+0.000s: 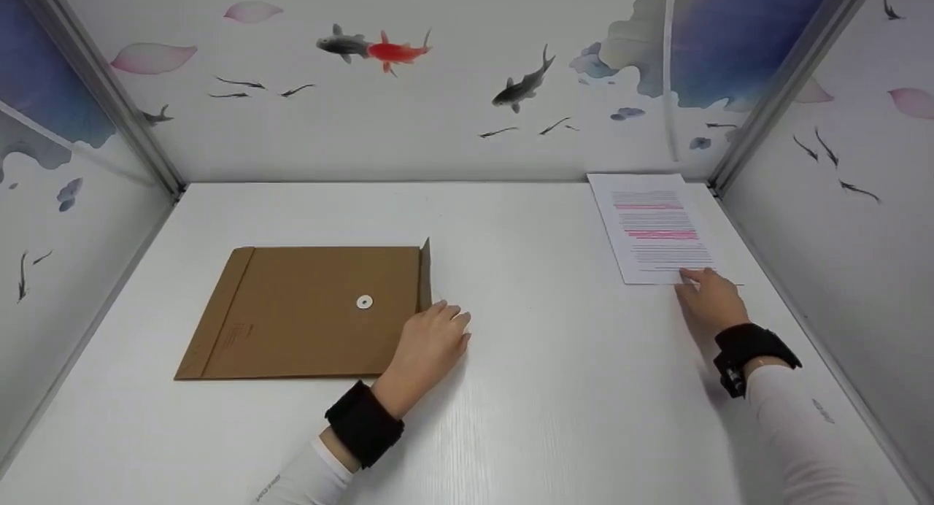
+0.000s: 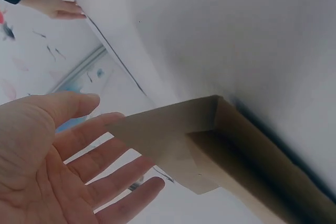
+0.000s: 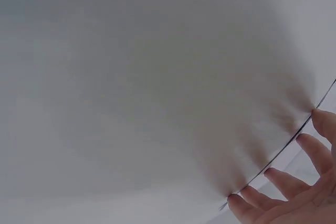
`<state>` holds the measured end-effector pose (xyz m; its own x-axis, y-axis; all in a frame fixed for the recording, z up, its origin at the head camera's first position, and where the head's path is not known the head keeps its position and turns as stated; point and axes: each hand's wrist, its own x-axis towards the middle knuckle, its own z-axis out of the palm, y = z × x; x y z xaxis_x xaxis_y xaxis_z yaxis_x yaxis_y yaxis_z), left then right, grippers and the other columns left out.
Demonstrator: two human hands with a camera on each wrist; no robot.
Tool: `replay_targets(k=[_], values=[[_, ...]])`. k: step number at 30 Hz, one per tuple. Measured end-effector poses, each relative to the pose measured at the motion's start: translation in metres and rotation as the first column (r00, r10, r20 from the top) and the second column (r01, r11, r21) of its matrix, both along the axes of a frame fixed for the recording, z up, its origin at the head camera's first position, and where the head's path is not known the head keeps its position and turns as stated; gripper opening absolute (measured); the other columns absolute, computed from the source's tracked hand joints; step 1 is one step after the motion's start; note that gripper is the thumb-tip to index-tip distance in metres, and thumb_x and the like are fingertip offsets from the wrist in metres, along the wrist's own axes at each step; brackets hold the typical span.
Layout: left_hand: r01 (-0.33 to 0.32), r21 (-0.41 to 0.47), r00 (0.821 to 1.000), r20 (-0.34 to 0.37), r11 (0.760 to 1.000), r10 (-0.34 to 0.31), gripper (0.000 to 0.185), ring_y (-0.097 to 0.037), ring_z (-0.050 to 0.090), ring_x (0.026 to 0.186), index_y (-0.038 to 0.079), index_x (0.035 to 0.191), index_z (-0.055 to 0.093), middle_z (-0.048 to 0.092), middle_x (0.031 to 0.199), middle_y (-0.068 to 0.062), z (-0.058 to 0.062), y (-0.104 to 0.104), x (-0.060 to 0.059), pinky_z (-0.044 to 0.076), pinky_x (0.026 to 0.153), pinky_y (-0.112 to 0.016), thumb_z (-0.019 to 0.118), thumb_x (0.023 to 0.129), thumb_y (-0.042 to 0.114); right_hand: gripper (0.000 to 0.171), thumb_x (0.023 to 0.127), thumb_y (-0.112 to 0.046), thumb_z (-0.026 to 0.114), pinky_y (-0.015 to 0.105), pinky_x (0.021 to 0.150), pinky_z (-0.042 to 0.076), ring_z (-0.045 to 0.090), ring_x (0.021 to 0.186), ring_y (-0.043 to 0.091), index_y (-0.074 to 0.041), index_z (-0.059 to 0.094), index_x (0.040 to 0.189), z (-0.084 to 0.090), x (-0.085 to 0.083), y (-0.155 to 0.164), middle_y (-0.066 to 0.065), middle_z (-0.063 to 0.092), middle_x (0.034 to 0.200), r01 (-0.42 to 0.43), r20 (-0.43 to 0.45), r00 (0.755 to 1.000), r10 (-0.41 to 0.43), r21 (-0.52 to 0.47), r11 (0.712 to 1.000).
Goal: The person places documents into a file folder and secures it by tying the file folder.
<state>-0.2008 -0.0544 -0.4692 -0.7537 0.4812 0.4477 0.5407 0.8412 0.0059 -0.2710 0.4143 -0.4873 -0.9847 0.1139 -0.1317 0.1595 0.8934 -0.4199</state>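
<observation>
We see the left hand, fingers relaxed and holding nothing, just beside the kraft envelope at its raised flap, long axis left-right on the counter. The right hand, fingers straight, touches the printed sheet's near edge, far right.

nothing can be read. the sheet carries lines of print with pink marking, too small to make out. the envelope bears faint print near its left end, and a sleeve a small mark, both illegible.
</observation>
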Motion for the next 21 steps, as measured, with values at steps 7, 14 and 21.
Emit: replay_targets(k=[7,14,21], values=[[0.025,0.0,1.0,0.012,1.0,-0.025,0.018,-0.021,0.073,0.094,0.01,0.098,0.077,0.078,0.099,-0.004,-0.003,0.001,0.002,0.061,0.08,-0.034,0.083,0.085,0.021,0.05,0.106,-0.025,0.047,0.072,0.108,0.039,0.042,0.133,0.065,0.005,0.05,0.145,0.002,0.005,-0.001,0.046,0.039,0.147,-0.067,-0.021,0.997,0.069,0.113,0.991],[0.037,-0.002,0.997,0.062,0.999,-0.037,0.022,-0.024,0.074,0.104,0.01,0.105,0.078,0.079,0.106,-0.006,-0.003,-0.001,0.004,0.06,0.091,-0.04,0.08,0.088,0.023,0.049,0.105,-0.027,0.048,0.07,0.107,0.041,0.044,0.134,0.061,0.004,0.052,0.144,0.009,0.013,-0.01,0.04,0.046,0.147,-0.096,0.017,0.995,0.095,0.125,0.987],[0.047,-0.013,0.996,0.077,0.999,-0.046,0.028,-0.024,0.072,0.112,0.011,0.113,0.076,0.077,0.115,-0.006,-0.004,-0.002,0.003,0.059,0.095,-0.038,0.078,0.09,0.027,0.05,0.105,-0.028,0.049,0.07,0.103,0.045,0.045,0.133,0.062,0.002,0.052,0.145,0.016,0.022,-0.021,0.042,0.046,0.145,-0.144,0.065,0.989,0.135,0.164,0.976]])
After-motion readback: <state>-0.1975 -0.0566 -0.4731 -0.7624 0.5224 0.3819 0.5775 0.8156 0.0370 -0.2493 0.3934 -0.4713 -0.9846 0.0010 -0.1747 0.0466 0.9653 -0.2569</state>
